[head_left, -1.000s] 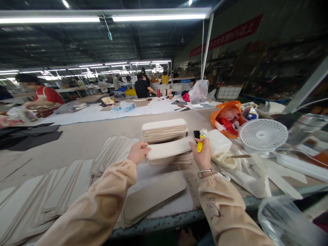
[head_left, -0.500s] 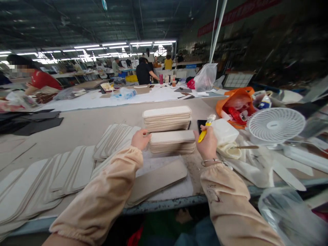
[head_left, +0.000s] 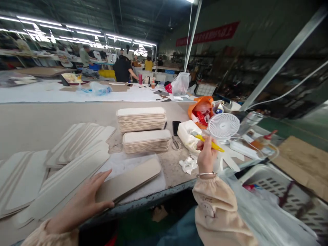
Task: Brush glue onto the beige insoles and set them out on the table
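Observation:
My right hand (head_left: 206,155) grips a yellow-handled brush (head_left: 214,145), its head tilted over the mouth of a white plastic container (head_left: 185,134). The bristles are hidden there. My left hand (head_left: 89,193) is open, thumb and fingers spread round the left end of a few stacked beige strips (head_left: 133,176) with rounded corners, which lie on a white sheet (head_left: 120,160) by the table edge. Beyond them stand two neat piles of such strips, a nearer pile (head_left: 147,145) and a farther pile (head_left: 140,123). More strips (head_left: 79,140) lie fanned out on the left.
Scissors (head_left: 176,144), a black phone (head_left: 176,127) and crumpled white scraps (head_left: 189,165) lie right of the piles. A white fan (head_left: 223,126) and an orange bag (head_left: 201,111) stand farther right. A plastic basket (head_left: 276,191) sits below on the right. People work in the background.
My left hand has left the nearer pile and come down to the beige strips at the table edge. My right hand has moved right with the brush, to the container. The view has turned right.

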